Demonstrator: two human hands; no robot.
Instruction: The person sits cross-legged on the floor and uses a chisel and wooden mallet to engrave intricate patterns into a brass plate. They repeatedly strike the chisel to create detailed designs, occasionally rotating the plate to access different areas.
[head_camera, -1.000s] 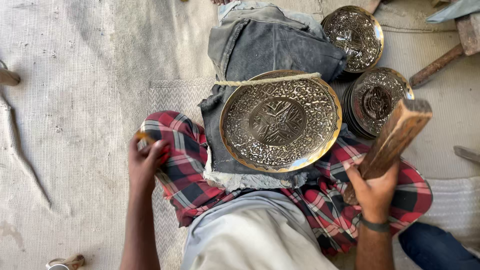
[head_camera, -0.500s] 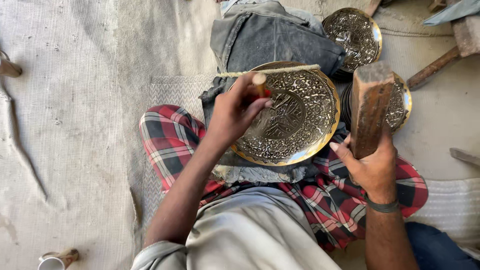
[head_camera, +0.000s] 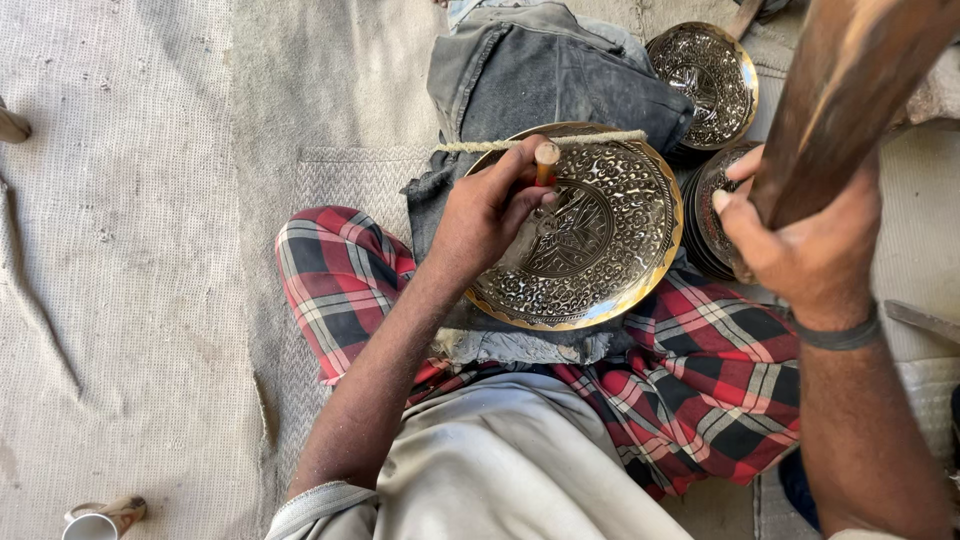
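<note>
Woven mat (head_camera: 120, 300), left hand (head_camera: 485, 210) pinching punch (head_camera: 546, 162) on engraved plate (head_camera: 600, 240)

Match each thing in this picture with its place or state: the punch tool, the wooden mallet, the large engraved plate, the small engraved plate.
1 punch tool
2 wooden mallet
3 large engraved plate
4 small engraved plate

a raised in the right hand
b on the lap, over grey cloth
c pinched in the left hand
d on the floor, farther away

Pairs: 1-c, 2-a, 3-b, 4-d

Head camera looks steeply down, close over lap and floor (head_camera: 120, 250).
</note>
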